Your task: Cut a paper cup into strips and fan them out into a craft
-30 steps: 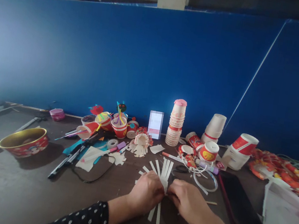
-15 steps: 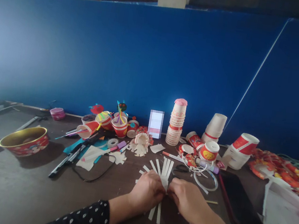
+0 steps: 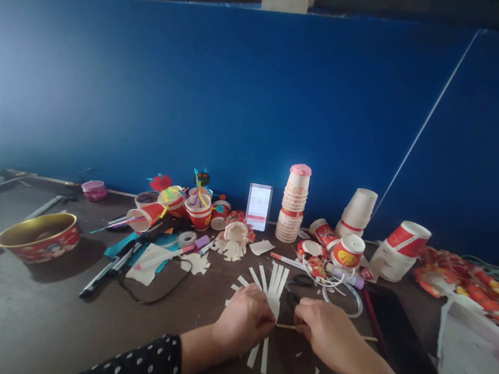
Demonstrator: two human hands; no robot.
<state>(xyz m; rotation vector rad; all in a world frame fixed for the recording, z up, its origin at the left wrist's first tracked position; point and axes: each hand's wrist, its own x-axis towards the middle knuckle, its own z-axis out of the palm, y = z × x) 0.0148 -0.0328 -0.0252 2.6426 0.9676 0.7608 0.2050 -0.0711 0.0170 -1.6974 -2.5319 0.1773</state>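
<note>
Near the front edge of the dark tabletop point(image 3: 14, 295), I see the left hand point(image 3: 245, 319) clenched on a light, flimsy fan of white paper strips point(image 3: 275, 286), best held at their gathered centre; the right hand point(image 3: 325, 332) pinches a slender, stiff-looking thin wooden stick point(image 3: 284, 326) just beside it.

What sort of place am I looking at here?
Probably a handicraft workbench, perhaps in a makeshift workshop: cut paper strips, a tall stack of paper cups, and decorated paper-cup crafts are spread across a dark table.
</note>
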